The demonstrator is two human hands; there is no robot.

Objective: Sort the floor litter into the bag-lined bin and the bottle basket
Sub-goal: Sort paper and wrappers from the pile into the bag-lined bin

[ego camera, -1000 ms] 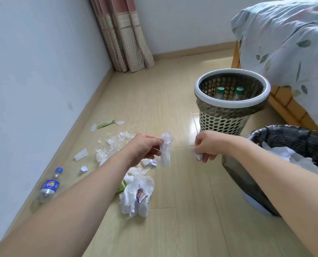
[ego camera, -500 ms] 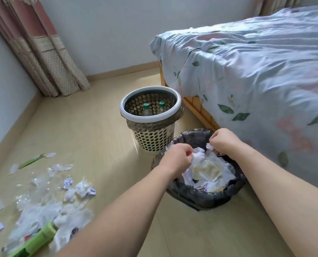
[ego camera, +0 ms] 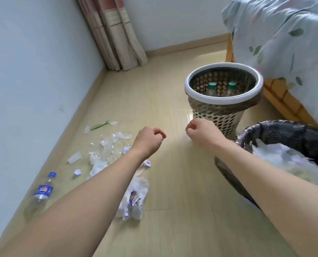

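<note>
My left hand (ego camera: 148,140) and my right hand (ego camera: 200,132) hover side by side above the floor, fingers curled, nothing visible in either. The perforated bottle basket (ego camera: 223,102) with a white rim stands beyond my right hand and holds two green-capped bottles (ego camera: 212,86). The black bag-lined bin (ego camera: 293,134) sits at the right, partly behind my right forearm, with white paper (ego camera: 276,154) inside. On the floor lie a clear bottle with a blue label (ego camera: 43,190), crumpled paper (ego camera: 134,197) and clear plastic scraps (ego camera: 108,147).
A white wall (ego camera: 33,71) runs along the left, close to the litter. A curtain (ego camera: 115,34) hangs in the far corner. A bed with a leaf-print cover (ego camera: 284,43) stands at the right behind the basket. A green strip (ego camera: 99,125) lies near the wall.
Both hands carried white scraps from the litter to the bin, let them go there, and have come back over the floor holding nothing. The view has swung back left.
</note>
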